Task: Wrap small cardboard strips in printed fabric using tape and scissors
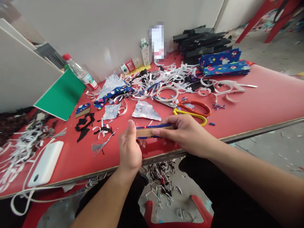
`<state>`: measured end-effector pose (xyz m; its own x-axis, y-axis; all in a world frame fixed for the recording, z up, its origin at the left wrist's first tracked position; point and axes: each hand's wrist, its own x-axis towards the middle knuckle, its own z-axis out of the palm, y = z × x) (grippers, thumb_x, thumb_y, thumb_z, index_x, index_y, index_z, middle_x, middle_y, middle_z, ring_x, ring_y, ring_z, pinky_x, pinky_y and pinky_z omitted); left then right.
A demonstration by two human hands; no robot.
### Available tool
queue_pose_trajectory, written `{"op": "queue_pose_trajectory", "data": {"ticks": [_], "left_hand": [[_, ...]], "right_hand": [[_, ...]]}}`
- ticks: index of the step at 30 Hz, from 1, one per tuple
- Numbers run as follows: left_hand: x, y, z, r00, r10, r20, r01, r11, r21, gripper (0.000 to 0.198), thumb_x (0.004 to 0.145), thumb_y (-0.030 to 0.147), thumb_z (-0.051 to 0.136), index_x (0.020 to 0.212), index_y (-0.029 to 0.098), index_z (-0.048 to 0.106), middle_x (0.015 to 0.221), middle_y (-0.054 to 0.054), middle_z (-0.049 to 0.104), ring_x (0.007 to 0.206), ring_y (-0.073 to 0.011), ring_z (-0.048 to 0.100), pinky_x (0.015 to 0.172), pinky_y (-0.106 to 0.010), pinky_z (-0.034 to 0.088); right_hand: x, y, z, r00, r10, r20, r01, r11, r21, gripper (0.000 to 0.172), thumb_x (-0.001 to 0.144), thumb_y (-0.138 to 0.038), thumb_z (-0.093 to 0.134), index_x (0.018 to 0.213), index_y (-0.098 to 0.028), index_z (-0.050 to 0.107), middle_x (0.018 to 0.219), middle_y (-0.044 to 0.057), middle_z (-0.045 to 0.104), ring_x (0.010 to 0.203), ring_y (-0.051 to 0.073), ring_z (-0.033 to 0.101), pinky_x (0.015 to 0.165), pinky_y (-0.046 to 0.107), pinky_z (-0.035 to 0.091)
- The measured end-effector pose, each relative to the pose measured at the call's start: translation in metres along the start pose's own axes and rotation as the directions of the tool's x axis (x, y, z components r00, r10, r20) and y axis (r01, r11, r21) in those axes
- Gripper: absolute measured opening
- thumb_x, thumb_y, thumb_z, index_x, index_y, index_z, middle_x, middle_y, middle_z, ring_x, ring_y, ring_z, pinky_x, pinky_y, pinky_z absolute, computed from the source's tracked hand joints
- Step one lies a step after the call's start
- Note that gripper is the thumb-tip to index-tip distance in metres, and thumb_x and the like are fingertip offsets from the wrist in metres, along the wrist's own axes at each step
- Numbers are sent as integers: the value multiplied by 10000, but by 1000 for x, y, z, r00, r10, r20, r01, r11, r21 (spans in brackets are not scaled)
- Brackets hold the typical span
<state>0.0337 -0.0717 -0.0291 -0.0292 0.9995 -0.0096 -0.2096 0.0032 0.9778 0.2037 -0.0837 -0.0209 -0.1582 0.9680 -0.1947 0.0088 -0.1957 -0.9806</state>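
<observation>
Strip [145, 132], tan, blue-edged — left hand [130, 146] and right hand [187, 133] clamped on its ends.

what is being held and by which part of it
A narrow tan strip with blue patterned edges: left hand at its left end, right hand over its right part.

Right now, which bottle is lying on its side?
The middle bottle, lying between the red-capped bottle and the white-and-green bottle, which both stand upright.
</observation>
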Motion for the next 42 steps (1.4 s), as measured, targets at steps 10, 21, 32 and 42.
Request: {"op": "queue_pose_trajectory", "data": {"ticks": [10,21,32,42], "left_hand": [[2,-2,-14,981,195,21,-177,829,530,622,1050,572,540,543,239,403,479,43,379,442,-108,377,428,-293,263],[1,9,-17,910,131,392,-325,813,483,432,1068,469,562,787,211,764,688,-23,691,666,-147,626,645,-271,486],[-1,1,-2,983,-12,185,-9,993,116,193,946,412,778,964,236,855,894,-46,818,846,-186,762,808,-301,610],[-1,16,0,953,-258,157,273,959,-79,214,738,358,938,765,172,837,738,-55,778,728,-166,736,728,-272,605]], "right_hand": [[-10,-5,7,997,28,-68,-26,999,28,342,764,-476,882,827,-166,750,472,-59,547,401,72,425,379,217,273],[8,1,-7,881,-207,-425,360,877,319,576,649,-358,972,1083,-234,614,761,-62,668,637,108,609,570,244,520],[-2,2,6,976,-165,-141,194,954,228,412,675,-396,970,943,-199,728,723,-29,705,677,137,657,652,275,560],[-3,4,2,964,-229,-132,236,971,36,215,800,-358,878,950,-210,834,869,37,828,811,200,765,760,336,615]]}}
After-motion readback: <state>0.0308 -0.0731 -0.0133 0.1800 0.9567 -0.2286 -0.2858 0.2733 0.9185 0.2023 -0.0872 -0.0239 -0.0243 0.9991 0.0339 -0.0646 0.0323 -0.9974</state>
